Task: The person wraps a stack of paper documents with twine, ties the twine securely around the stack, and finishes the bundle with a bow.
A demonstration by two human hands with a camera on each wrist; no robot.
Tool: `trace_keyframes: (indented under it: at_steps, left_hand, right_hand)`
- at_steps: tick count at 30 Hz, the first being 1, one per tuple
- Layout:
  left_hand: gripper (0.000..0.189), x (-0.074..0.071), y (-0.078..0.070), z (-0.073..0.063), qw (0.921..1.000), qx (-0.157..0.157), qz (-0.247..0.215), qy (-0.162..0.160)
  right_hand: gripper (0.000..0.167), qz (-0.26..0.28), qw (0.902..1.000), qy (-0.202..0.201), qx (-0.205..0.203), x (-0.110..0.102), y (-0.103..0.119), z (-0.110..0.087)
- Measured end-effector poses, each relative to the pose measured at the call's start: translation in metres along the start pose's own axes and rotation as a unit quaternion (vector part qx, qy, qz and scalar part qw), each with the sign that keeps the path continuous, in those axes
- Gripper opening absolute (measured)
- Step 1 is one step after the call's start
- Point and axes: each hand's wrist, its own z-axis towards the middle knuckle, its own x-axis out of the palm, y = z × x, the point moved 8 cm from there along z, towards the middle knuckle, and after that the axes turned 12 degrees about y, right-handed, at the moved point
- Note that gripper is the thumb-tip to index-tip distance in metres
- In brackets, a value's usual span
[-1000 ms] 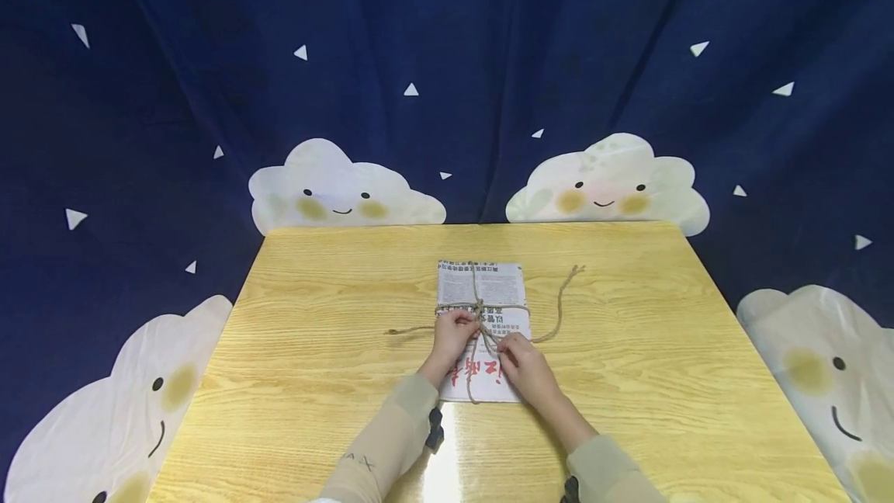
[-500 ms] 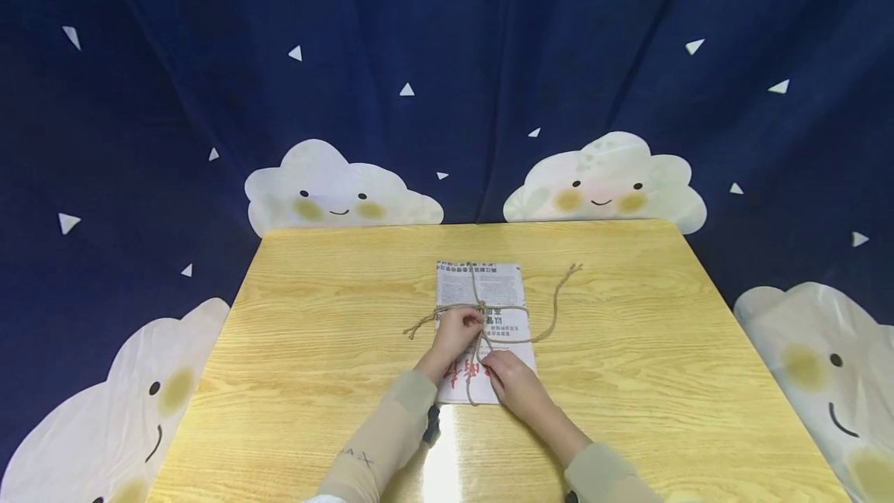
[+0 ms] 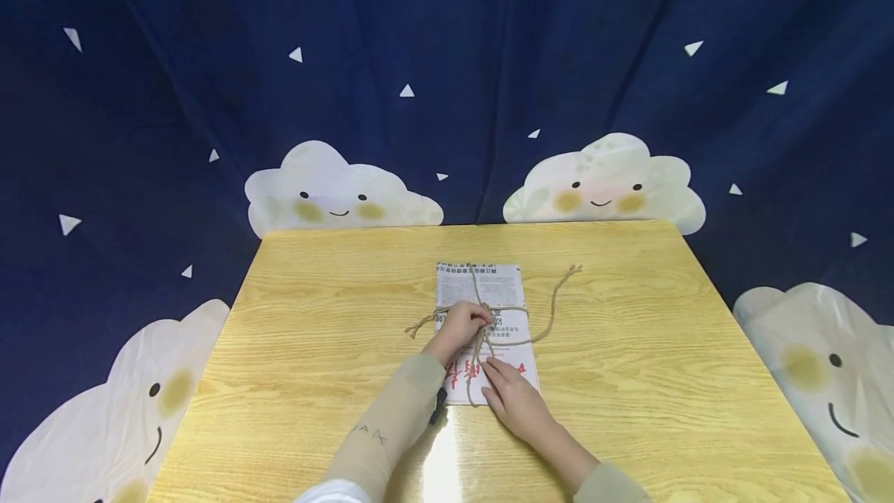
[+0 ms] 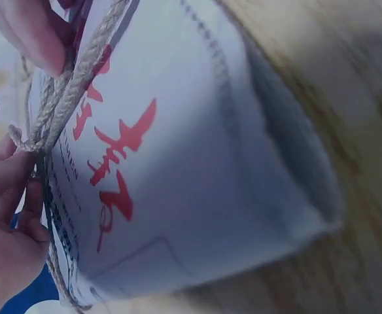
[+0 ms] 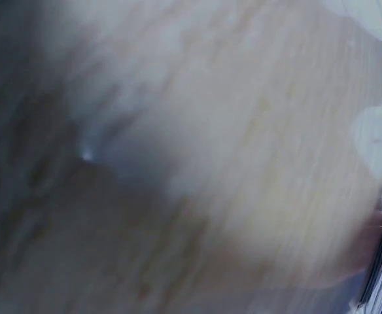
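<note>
A folded newspaper bundle (image 3: 461, 286) with red and black print lies on the wooden table, tied crosswise with twine (image 3: 513, 343). My left hand (image 3: 462, 326) pinches the twine near the crossing at the bundle's middle. Over the lower part of the bundle is my right hand (image 3: 517, 398), its fingers extended and its thumb apart. In the left wrist view the twine strands (image 4: 80, 78) run from the left hand (image 4: 8, 222) to a fingertip of the right hand (image 4: 37, 33), which touches them. The right wrist view shows mostly blurred tabletop, with the bundle's edge at the right.
One loose twine end lies on the wooden table (image 3: 628, 332) to the right of the bundle, another sticks out to the left. A dark blue curtain (image 3: 447, 37) with white clouds (image 3: 335, 185) hangs behind and beside the table.
My left hand has shifted slightly right over the crossing. My right hand has moved left and down along the bundle, and its fingers have straightened. The left loose end has drawn closer to the bundle.
</note>
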Motion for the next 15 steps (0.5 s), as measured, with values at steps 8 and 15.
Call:
trace_keyframes:
  at_steps: [8,15]
  left_hand:
    - [0.004,0.005,-0.002,0.005,0.9995,0.007,0.027,0.012]
    - [0.003,0.011,-0.006,0.009,0.9965,0.012,0.053,0.063]
  right_hand:
    - [0.044,0.008,0.9996,0.024,0.013,0.001,0.000,0.000]
    - [0.045,0.004,0.9994,0.029,0.018,0.002,-0.002,-0.001]
